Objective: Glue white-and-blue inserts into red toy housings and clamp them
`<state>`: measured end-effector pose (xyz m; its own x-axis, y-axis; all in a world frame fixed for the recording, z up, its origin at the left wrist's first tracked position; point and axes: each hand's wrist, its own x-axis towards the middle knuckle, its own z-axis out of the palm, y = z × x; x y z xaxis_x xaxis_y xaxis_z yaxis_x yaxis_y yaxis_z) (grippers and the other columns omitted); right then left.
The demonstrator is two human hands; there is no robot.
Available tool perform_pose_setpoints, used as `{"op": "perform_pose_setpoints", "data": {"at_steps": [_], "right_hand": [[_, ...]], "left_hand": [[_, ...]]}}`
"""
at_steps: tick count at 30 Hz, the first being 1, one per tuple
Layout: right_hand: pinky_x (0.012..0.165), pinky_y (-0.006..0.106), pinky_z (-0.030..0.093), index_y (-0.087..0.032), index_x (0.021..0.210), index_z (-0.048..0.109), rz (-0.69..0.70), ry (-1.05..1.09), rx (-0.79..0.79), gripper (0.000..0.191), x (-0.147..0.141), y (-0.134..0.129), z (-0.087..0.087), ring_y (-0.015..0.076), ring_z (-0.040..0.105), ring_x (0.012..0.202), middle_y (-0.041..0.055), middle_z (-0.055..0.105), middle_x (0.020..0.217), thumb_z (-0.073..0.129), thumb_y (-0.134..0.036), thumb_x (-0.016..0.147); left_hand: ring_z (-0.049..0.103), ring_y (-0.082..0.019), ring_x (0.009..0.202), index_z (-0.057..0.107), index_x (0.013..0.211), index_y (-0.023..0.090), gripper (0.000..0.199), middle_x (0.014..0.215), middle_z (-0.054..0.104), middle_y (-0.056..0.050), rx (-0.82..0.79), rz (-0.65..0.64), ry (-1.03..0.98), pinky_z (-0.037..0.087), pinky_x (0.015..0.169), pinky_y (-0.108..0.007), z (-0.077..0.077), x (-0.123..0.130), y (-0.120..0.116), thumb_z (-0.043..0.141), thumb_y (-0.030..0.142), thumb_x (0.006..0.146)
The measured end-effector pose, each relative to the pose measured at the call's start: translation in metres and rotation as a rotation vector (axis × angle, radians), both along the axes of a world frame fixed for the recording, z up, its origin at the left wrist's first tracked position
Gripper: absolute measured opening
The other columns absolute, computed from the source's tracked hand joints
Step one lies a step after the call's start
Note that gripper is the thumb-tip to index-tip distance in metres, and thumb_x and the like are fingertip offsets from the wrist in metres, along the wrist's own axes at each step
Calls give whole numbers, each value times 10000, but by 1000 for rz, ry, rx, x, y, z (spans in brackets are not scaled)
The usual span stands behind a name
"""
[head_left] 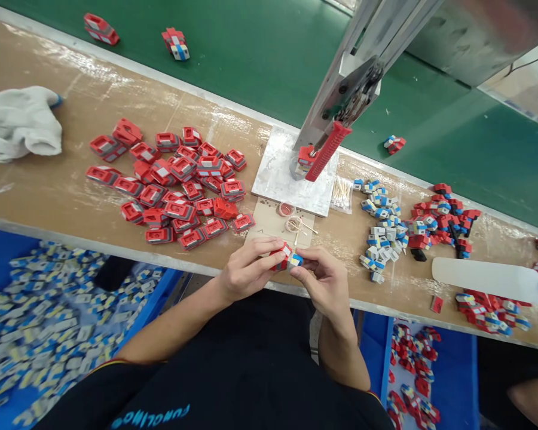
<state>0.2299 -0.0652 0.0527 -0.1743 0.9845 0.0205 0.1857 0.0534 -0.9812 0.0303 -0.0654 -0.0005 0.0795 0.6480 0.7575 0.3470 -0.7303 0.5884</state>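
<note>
Your left hand (246, 270) and right hand (320, 279) meet at the near edge of the bench (63, 197), both closed on one small assembly (286, 258): a red plastic piece on the left-hand side joined to a white, blue and yellow insert on the right-hand side. Your left fingers wrap over the red part; your right thumb and forefinger pinch the insert end. The assembly sits just above the bench edge, in front of a small brown card (269, 224) that carries a little round dish (286, 209) and a loop of thin wire (295, 225).

Behind the card a grey metal plate (278, 173) carries a hand press, its red handle (328, 151) slanting down over a red part seated on the plate. To your left a heap of red housings (174, 185) is spread across the bench, with a white cloth (20, 122) farther left. To your right lie a cluster of white and blue inserts (381, 227), a pile of red parts (443, 221) and a white plastic bottle (488, 279) lying on its side. Blue bins (9, 257) below the bench hold more inserts.
</note>
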Motion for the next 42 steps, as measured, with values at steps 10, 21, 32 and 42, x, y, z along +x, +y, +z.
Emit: {"op": "perform_pose_setpoints", "data": {"at_steps": [10, 21, 32, 42], "right_hand": [[592, 264, 601, -209, 891, 801, 186, 14, -316, 412, 7, 15, 11, 165, 728, 649, 29, 804, 763, 951, -572, 764], [540, 307, 637, -243, 869, 688, 71, 293, -325, 496, -10, 6, -5, 170, 714, 588, 21, 779, 801, 903, -678, 771], [575, 290, 544, -235, 784, 672, 153, 183, -190, 500, -17, 16, -6, 159, 651, 612, 17, 706, 702, 723, -708, 937], [851, 356, 632, -300, 1138, 735, 450, -205, 320, 340, 22, 149, 37, 214, 712, 1065, 62, 745, 1184, 703, -602, 987]], "left_hand": [[794, -261, 1121, 673, 1358, 199, 344, 1157, 799, -130, -42, -197, 384, 683, 1017, -399, 40, -24, 7, 619, 90, 1036], [837, -234, 1039, 621, 1201, 226, 330, 1229, 827, -155, -167, -72, -172, 692, 840, -337, 19, -6, 2, 814, 372, 978], [831, -291, 1113, 683, 1356, 212, 562, 1272, 825, -176, -115, -4, -117, 672, 978, -409, 14, -12, 8, 930, 325, 864], [812, -246, 759, 791, 1134, 176, 634, 947, 849, -111, -591, 73, -853, 676, 671, -314, 10, -57, 7, 992, 563, 675]]}}
